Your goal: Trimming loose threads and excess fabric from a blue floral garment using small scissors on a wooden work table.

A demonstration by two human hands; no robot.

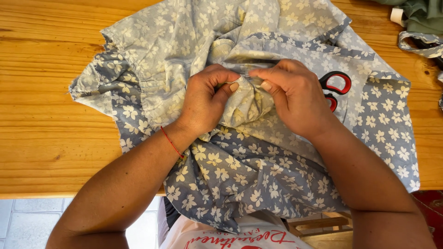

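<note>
A blue-grey cotton garment printed with small cream flowers (240,175) lies spread and rumpled across a varnished pine-plank table (41,115), its lower part spilling over the near edge toward the person's lap; much of the upper part shows the paler reverse side. The left hand (203,101) sits at the middle of the cloth, fingers curled and thumb pressed in, pinched shut on a raised fold of the pale fabric; a thin red thread bracelet (171,143) circles its wrist. The right hand (295,94) meets it from the other side, thumb and forefinger closed on the same fold, so that the two thumbs nearly touch over the bunched ridge. Just beyond the right hand, a pair of scissors with red and black loop handles (336,85) rests on the garment, the blades hidden behind the hand. At the far right corner of the table lie a heap of green cloth (422,14) and a strip of the same flowered fabric (417,48).
</note>
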